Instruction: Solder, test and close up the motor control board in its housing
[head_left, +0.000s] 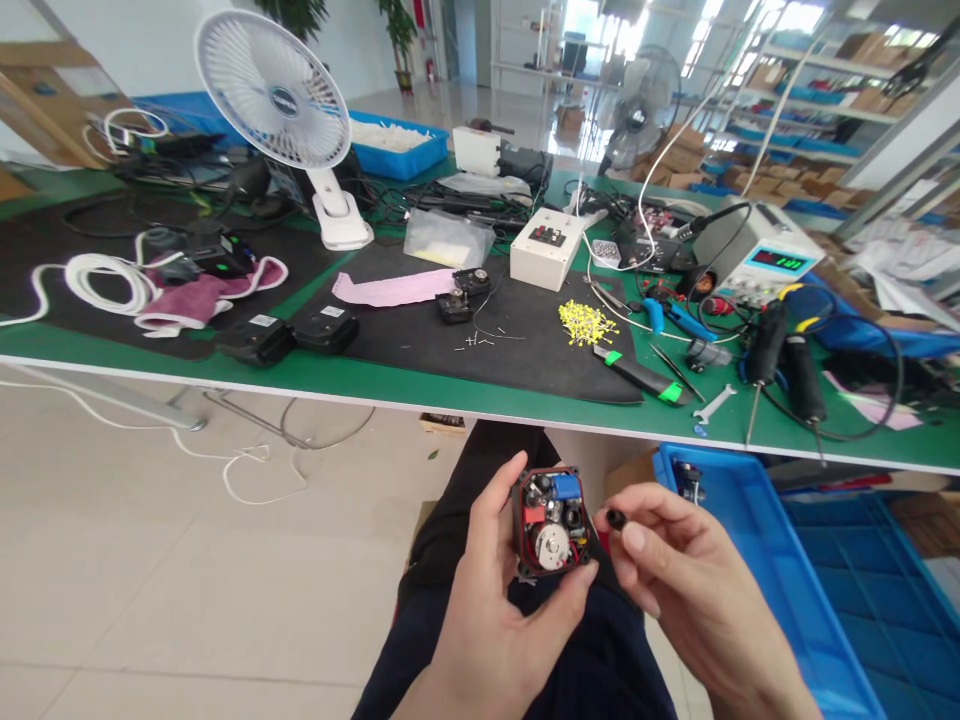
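My left hand [506, 610] grips a small black housing [519, 525] by its sides, over my lap. Its open face is turned up and shows a round silver motor [553, 547], a blue block [566, 487], a red block [533, 514] and other electronic parts. Just to the right, my right hand [686, 570] pinches a small black round part [616, 519] between thumb and fingers. That part is apart from the housing, and its exact kind is too small to make out.
On the green bench [420, 378] ahead lie yellow-tipped pieces [587, 323], a utility knife [641, 376], a wrench [715, 405] and soldering irons [802, 380]. A white fan [281, 100] stands back left. A blue tray [787, 590] sits low at my right.
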